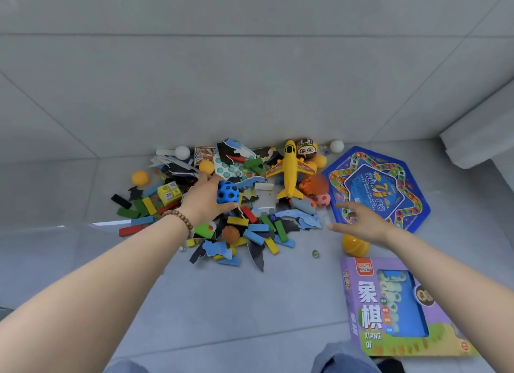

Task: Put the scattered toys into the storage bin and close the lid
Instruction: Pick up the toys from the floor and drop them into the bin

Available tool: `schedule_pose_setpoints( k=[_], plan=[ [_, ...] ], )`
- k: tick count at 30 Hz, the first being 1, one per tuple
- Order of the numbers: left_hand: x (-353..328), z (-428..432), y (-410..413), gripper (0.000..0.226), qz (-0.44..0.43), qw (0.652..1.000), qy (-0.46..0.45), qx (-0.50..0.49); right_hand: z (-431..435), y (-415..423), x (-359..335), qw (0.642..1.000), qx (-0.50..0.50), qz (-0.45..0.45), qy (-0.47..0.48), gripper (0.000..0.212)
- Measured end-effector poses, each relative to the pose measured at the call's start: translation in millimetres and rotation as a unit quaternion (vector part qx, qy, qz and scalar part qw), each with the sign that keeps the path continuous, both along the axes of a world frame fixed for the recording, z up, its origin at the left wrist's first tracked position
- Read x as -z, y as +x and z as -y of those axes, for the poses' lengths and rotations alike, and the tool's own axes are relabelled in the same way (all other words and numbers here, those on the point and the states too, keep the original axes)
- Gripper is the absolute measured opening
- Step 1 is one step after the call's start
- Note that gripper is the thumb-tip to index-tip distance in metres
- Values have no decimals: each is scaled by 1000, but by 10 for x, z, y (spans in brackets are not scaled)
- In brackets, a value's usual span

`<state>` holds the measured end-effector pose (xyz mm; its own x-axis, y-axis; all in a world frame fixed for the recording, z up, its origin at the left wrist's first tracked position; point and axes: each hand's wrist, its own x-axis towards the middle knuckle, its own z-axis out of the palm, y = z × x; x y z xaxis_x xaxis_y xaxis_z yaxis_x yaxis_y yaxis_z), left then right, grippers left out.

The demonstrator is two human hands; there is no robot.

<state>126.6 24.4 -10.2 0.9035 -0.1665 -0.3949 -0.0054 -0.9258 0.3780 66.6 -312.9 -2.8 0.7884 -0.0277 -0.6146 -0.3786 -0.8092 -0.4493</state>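
Note:
A heap of toys lies on the grey floor against the wall: coloured wooden blocks, torn puzzle pieces, a yellow toy plane, small balls. My left hand grips a blue ball with holes over the middle of the heap. My right hand hovers with fingers spread above the floor, beside a blue hexagonal game board and over a yellow ball. The clear plastic storage bin shows faintly at the left edge; its lid is not visible.
A purple chess game box lies at the lower right. A white object juts from the right wall. A green marble sits loose near the heap. My knees show at the bottom.

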Motion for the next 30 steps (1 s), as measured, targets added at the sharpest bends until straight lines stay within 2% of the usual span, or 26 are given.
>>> schedule_pose_setpoints(
  k=[5, 9, 11, 16, 19, 23, 26, 30],
  plan=[
    [-135, 554, -44, 76, 42, 996, -69, 35, 243, -114, -18, 999, 29, -6, -30, 71],
    [-12, 945, -124, 71, -50, 988, -146, 11, 427, -247, 148, 996, 56, -33, -69, 73],
    [82, 1042, -150, 71, -67, 983, -170, -13, 467, -302, 259, 994, 72, -34, -75, 73],
    [276, 1048, -130, 82, -72, 984, -163, -20, 392, -377, 502, 991, 114, -29, -66, 75],
    [310, 1040, -143, 72, -74, 989, -129, 1, 311, -395, 591, 990, 122, -9, -70, 74],
    [315, 1048, -138, 62, -101, 982, -156, -31, 237, -273, 562, 986, 168, 25, 5, 75],
    [300, 1052, -93, 67, -94, 980, -170, -34, 177, -33, 420, 980, 174, 43, 91, 70],
    [310, 1006, -60, 71, -111, 969, -205, -77, 40, 161, 375, 956, 230, 43, 179, 68]
  ],
)
